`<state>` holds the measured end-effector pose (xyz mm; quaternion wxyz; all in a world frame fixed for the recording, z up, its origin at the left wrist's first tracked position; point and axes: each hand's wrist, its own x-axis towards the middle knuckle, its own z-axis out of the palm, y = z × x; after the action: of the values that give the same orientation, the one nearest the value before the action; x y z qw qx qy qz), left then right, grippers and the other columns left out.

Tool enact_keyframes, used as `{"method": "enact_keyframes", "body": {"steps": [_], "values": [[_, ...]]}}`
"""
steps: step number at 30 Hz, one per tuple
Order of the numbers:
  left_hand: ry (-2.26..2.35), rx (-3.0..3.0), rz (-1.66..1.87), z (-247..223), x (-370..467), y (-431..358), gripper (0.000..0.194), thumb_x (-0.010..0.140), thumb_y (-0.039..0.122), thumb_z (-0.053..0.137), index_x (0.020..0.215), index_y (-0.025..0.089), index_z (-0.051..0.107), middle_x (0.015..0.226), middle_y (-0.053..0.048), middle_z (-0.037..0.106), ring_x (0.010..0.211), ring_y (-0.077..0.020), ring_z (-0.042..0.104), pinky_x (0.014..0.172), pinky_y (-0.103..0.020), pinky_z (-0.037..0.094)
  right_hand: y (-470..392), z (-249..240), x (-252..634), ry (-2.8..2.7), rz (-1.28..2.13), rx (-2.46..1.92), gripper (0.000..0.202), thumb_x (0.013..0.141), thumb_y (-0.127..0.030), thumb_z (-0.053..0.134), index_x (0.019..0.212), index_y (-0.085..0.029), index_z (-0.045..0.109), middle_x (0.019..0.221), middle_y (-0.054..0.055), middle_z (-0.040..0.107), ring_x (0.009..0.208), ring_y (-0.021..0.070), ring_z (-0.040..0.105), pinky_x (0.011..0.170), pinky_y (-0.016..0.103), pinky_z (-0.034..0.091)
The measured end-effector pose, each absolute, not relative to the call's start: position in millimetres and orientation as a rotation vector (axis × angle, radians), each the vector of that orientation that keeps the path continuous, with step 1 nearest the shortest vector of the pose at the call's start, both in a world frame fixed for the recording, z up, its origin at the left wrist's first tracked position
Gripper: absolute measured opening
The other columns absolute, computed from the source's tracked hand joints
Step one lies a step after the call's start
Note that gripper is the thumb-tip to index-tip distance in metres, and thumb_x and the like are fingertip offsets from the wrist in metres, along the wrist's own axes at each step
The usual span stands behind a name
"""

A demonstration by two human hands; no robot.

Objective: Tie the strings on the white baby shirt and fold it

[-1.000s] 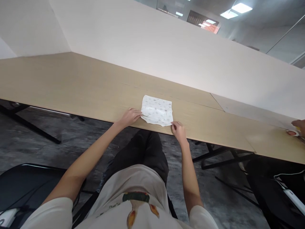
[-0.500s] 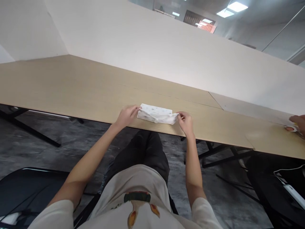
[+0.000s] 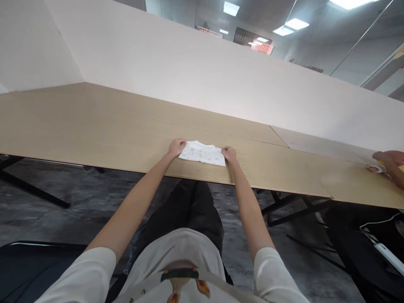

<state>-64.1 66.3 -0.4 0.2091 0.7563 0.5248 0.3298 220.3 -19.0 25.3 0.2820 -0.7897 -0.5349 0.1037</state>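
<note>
We have one folded white garment (image 3: 205, 155) near the table's front edge, our left hand (image 3: 177, 147) pinching its left end, our right hand (image 3: 229, 154) its right. The table (image 3: 110, 122) is pale brown, the floor (image 3: 41, 221) dark grey. One white partition (image 3: 189, 67) lines the far edge; one co-worker's arm (image 3: 394, 171) reaches over the right end.
</note>
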Motion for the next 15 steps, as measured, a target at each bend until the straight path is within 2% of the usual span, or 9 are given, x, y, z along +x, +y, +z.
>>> {"method": "enact_keyframes", "body": {"steps": [3,8,12,15], "values": [[1.461,2.050,0.953,-4,-65,67,0.033,0.090,0.026,0.049,0.105,0.018,0.077,0.119,-0.010,0.073,0.111,-0.0252,0.066,0.096,-0.032,0.047,-20,11,223,-1.374,0.214,-2.038,0.028,0.083,-0.024,0.050,0.092,-0.015,0.075,0.102,0.013,0.075,0.094,0.0223,0.068,0.082,0.028,0.049],[1.536,1.845,1.175,-5,-70,64,0.037,0.095,0.031,0.044,0.109,0.015,0.075,0.120,-0.012,0.072,0.114,-0.0244,0.065,0.099,-0.032,0.046,-22,-4,233,-1.109,0.145,-1.825,0.037,0.086,-0.031,0.042,0.090,-0.012,0.073,0.099,0.015,0.075,0.096,0.0250,0.067,0.088,0.033,0.050],[1.554,1.630,1.447,-8,-76,58,0.043,0.098,0.030,0.036,0.114,0.011,0.071,0.110,-0.013,0.075,0.108,-0.0212,0.067,0.099,-0.031,0.047,-19,-13,243,-0.891,0.173,-1.693,0.039,0.086,-0.033,0.037,0.091,-0.014,0.070,0.093,0.014,0.074,0.092,0.0244,0.067,0.085,0.035,0.051],[1.547,1.618,1.443,-8,-78,57,0.042,0.097,0.031,0.037,0.114,0.012,0.071,0.103,-0.012,0.076,0.106,-0.0215,0.068,0.099,-0.032,0.047,-16,-18,246,-0.887,0.232,-1.629,0.038,0.086,-0.036,0.037,0.090,-0.016,0.069,0.086,0.011,0.072,0.087,0.0238,0.066,0.081,0.035,0.052]]}}
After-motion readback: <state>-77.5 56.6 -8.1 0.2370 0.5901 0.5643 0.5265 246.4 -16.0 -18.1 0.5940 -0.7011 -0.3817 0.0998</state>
